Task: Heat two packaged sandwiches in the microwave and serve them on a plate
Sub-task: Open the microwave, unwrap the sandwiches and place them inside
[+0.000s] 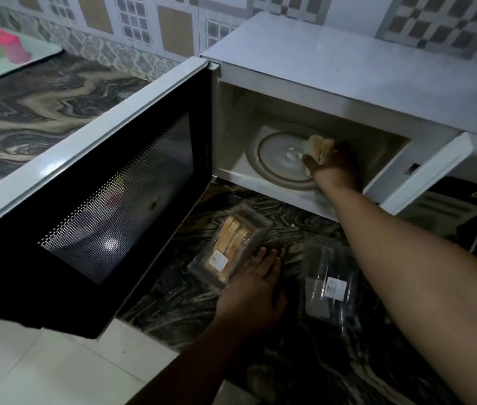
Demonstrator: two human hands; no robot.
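A white microwave (333,68) stands on the marbled counter, its door (108,182) swung wide to the left. Inside the cavity my right hand (333,168) grips an unwrapped sandwich (319,146) over the right side of the glass turntable (278,159). In front of the microwave lies a second sandwich in a clear plastic pack (231,247). My left hand (255,290) rests with straight fingers on that pack's near end. An empty clear pack with a white label (330,287) lies to its right, under my right forearm.
The dark marbled counter (41,106) runs left behind the open door. A pale tray (6,59) with pink and green bottles sits at the far left. A dark appliance (465,206) stands right of the microwave. White floor tiles (41,369) show below the counter edge.
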